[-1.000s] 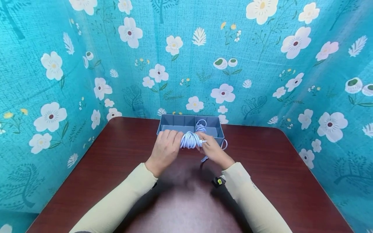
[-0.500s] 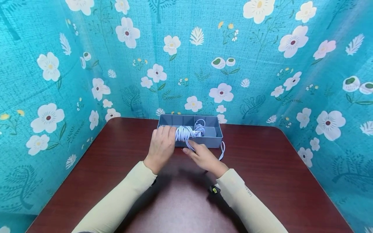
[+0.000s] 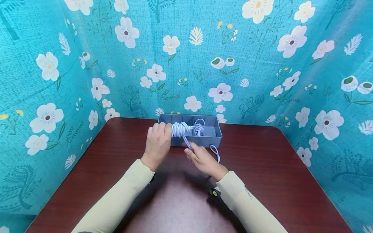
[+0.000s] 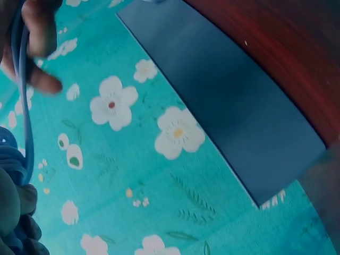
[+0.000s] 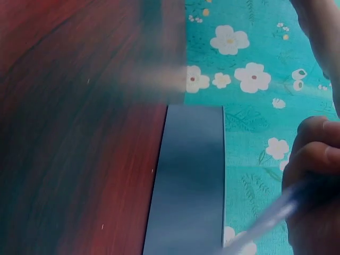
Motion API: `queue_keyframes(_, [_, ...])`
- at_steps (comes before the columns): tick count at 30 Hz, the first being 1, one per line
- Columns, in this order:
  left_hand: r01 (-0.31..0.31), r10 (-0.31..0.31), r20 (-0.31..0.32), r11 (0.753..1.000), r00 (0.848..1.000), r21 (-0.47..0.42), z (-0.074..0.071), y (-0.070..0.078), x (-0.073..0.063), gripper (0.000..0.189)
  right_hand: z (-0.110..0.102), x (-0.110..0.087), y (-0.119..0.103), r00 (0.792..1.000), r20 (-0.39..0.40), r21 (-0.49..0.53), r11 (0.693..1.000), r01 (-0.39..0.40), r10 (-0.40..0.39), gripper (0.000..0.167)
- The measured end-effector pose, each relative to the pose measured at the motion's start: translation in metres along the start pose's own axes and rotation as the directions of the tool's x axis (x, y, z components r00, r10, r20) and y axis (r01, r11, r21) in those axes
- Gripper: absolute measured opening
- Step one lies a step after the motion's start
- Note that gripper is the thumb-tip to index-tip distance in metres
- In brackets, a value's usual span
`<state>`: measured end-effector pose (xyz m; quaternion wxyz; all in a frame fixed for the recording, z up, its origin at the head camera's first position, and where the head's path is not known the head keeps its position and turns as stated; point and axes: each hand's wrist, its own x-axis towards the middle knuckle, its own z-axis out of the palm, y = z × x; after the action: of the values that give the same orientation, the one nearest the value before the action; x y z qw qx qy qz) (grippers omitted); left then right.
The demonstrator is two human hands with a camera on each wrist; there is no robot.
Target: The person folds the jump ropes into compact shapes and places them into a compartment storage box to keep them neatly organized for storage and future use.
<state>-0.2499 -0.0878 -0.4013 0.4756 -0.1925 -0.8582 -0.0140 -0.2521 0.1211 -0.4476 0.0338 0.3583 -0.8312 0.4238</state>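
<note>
A pale lilac-white cord, wound into a coil [image 3: 179, 129], is in my left hand [image 3: 157, 142], whose fingers curl round its left end. From the coil a strand [image 3: 187, 142] runs down to my right hand [image 3: 204, 159], which pinches it between thumb and fingers. A loop of cord [image 3: 215, 152] hangs behind the right hand. In the left wrist view the strand [image 4: 24, 106] stretches between the two hands; in the right wrist view a blurred strand [image 5: 265, 218] leaves the curled fingers [image 5: 313, 154]. The cord's ends are not plainly visible.
Behind the hands stands a grey-blue divided box [image 3: 208, 141] at the table's back edge. A second bundled cord [image 3: 199, 128] sits in it near the divider. The dark red table [image 3: 262, 168] is bordered by a flowered turquoise curtain [image 3: 186, 64].
My left hand has moved a little left and up with the coil. The right hand has come down from the coil's right end, drawing a strand out below it.
</note>
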Motion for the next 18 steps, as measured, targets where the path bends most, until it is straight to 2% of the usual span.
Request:
queue_keyframes(6, [0.073, -0.072, -0.016, 0.995, 0.997, 0.067, 0.002, -0.017, 0.003, 0.021, -0.002, -0.012, 0.002, 0.999, 0.003, -0.183, 0.982, 0.046, -0.046, 0.022])
queue_keyframes(11, [0.052, -0.053, 0.012, 0.995, 0.998, 0.086, 0.005, -0.021, -0.001, 0.025, -0.007, -0.016, -0.015, 0.992, 0.017, -0.228, 0.965, 0.129, -0.129, 0.016])
queue_keyframes(15, [0.054, -0.057, 0.026, 0.994, 0.998, 0.095, 0.008, -0.021, -0.004, 0.026, -0.013, -0.016, -0.033, 0.97, 0.006, -0.291, 0.928, 0.233, -0.242, 0.017])
queue_keyframes(18, [0.052, -0.056, 0.033, 0.993, 0.998, 0.101, 0.011, -0.024, -0.007, 0.025, -0.021, -0.018, -0.045, 0.947, -0.018, -0.327, 0.897, 0.299, -0.322, 0.016])
